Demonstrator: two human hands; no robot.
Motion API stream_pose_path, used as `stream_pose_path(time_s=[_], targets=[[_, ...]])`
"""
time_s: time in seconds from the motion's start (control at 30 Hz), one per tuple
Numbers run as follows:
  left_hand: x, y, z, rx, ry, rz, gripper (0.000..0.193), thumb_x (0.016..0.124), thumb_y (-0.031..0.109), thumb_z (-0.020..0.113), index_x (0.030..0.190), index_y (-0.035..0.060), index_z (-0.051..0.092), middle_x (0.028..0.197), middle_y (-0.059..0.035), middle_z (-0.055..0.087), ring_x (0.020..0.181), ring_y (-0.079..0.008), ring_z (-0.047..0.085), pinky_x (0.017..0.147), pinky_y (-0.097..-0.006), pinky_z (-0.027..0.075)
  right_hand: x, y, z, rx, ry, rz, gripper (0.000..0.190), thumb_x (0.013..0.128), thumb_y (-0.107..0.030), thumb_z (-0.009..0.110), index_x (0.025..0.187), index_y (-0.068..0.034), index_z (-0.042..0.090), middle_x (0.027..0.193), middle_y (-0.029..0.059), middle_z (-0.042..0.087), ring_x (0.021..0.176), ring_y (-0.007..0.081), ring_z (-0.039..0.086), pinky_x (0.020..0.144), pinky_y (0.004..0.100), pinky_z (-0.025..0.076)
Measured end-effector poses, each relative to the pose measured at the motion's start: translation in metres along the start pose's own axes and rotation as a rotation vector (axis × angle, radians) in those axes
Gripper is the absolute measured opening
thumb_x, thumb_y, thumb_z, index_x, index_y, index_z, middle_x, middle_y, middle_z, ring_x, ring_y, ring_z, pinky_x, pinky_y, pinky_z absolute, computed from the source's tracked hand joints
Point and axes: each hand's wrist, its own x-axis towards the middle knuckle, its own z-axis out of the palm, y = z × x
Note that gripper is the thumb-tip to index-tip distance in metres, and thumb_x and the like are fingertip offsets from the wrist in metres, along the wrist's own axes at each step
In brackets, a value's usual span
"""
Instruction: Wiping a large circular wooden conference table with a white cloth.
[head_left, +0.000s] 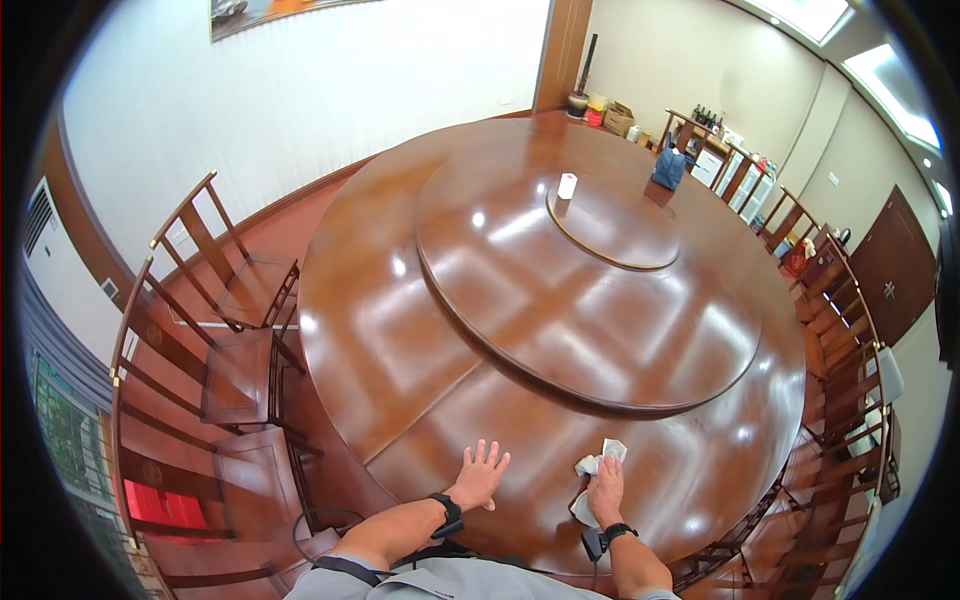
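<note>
A large round polished wooden table with a raised turntable spreads out before me. Near its front edge, my left hand has its fingers spread and holds nothing; whether its palm touches the wood I cannot tell. To the right, my right hand presses on a crumpled whitish cloth, parts of which stick out past the fingertips and beside the palm. Each wrist wears a black strap with a small device.
A white box stands on the turntable's smaller top disc. Behind it, a dark blue bag sits on the table. Wooden chairs line the left side, more the right. Bottles and cartons stand by the far wall.
</note>
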Motion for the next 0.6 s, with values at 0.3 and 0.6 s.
stream_pose_path(time_s=[0.3,0.6], targets=[[0.005,0.006,-0.006,0.040,-0.097,-0.023,0.132,0.055,0.045,0.098,0.160,0.0060,0.029,0.161,-0.0294,0.029,0.149,-0.0535,0.026,0.114,-0.0686,0.032,-0.078,-0.017,-0.026,0.032,0.046,0.010,0.039,0.082,-0.002,0.065,0.121,0.004,0.066,0.137,0.0226,0.059,0.133,0.0481,0.048,0.113,0.0556,0.039],[0.009,0.003,0.008,0.189,-0.052,-0.037,0.137,0.050,0.060,0.095,0.159,0.0057,0.031,0.159,-0.0298,0.032,0.146,-0.0530,0.030,0.112,-0.0637,0.036,-0.082,-0.084,-0.008,0.138,-0.146,-0.221,0.044,0.083,-0.005,0.066,0.127,0.000,0.063,0.142,0.0196,0.056,0.137,0.0441,0.046,0.116,0.0554,0.036]])
